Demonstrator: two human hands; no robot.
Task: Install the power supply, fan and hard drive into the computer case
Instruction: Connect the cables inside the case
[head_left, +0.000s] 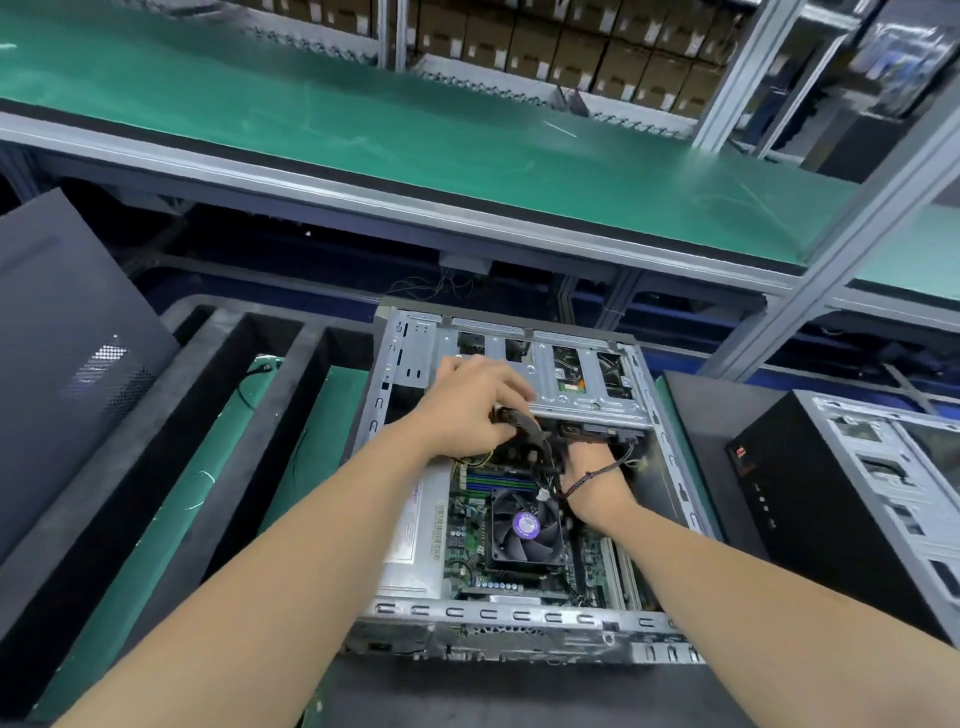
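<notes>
Under the curled fingers of the left hand is a cable bundle, black leads ending in a connector, gripped and held just above the motherboard inside the open computer case. Just beyond that hand lies the drive cage, a grey stamped-metal frame. The right hand reaches beneath the cage's near edge. Its fingers are hidden there, so I cannot tell whether they are apart or closed on anything. Ahead of its knuckles sits what looks to be the hard drive, a dark flat unit tucked under the cage, with too little showing to be sure. Between the two forearms the fan sits on the board, and the power supply lies just beside the left forearm, against the case wall.

The leads will probably feel soft and springy, inclined to flop back over the board. The firm place to hold is the connector housing, not the wires. The drive is likely dense, rigid and sensitive to knocks, best taken by its side edges. The cage's cut steel edges could scrape the right wrist.
</notes>
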